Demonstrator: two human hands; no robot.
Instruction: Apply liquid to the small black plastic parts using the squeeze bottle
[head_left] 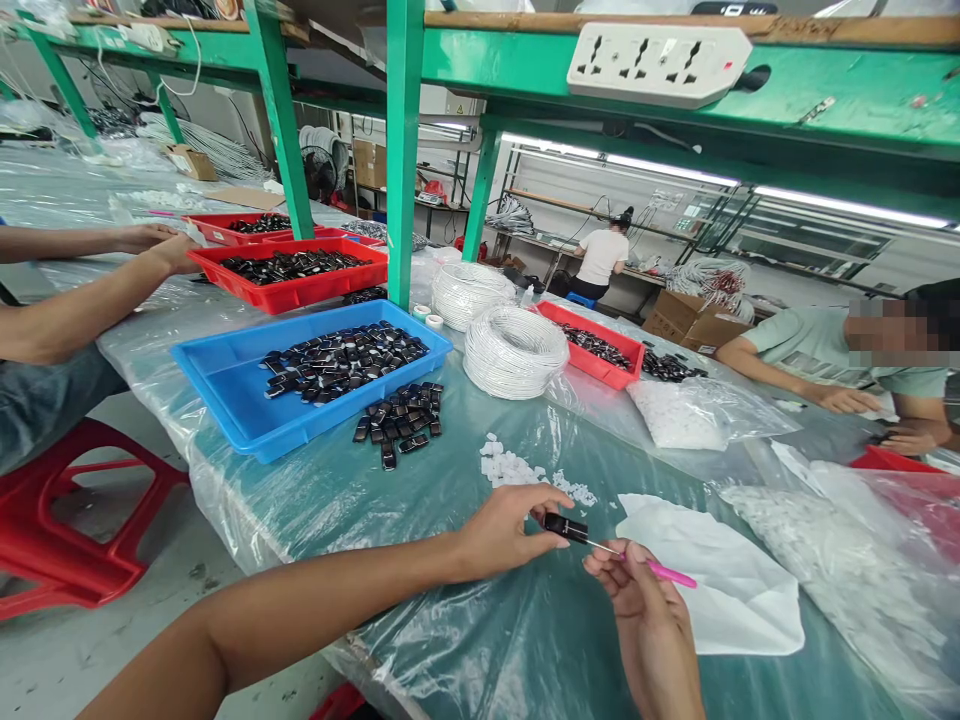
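Between the thumb and fingers of my left hand (506,530) is a small black plastic piece (566,527) with faint print on it. My right hand (649,605) grips a thin metal tool with a pink handle (675,574). The tool's shaft points left, and its tip meets the end of the black piece. Just beyond my left hand lies a scatter of small white plastic pieces (510,467). A white sheet (720,575) lies under and to the right of my right hand. Farther left, a pile of black pieces (401,420) sits beside a blue tray (247,425).
Two coils of white cable (516,350) stand behind the pile. Red trays (289,290) hold more black pieces. Clear bags of white parts (840,560) lie on the right. A green post (405,150) rises mid-table. Co-workers sit left and right; another person is farther back.
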